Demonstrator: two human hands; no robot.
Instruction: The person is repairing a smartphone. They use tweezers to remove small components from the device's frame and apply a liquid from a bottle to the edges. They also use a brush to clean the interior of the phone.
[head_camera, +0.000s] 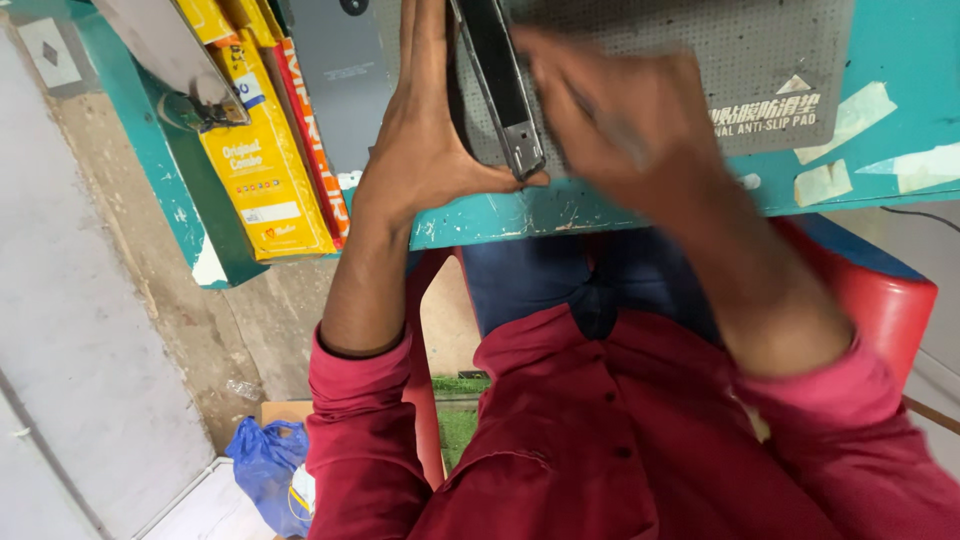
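Observation:
My left hand (425, 130) stands on edge at the front of the teal table (900, 110) and grips a dark, flat phone-like device (500, 85), holding it upright on its side, thumb under its lower end. My right hand (620, 120) is blurred with motion just to the right of the device, over the grey perforated anti-slip pad (760, 50). Whether it touches the device or holds anything, I cannot tell.
Yellow and red boxes (262, 160) lie at the table's left, with a grey flat panel (345, 80) beside them. Scraps of tape (850, 115) stick to the right side. Below are my red shirt, a red chair (880, 300), and a blue bag (265, 470) on the floor.

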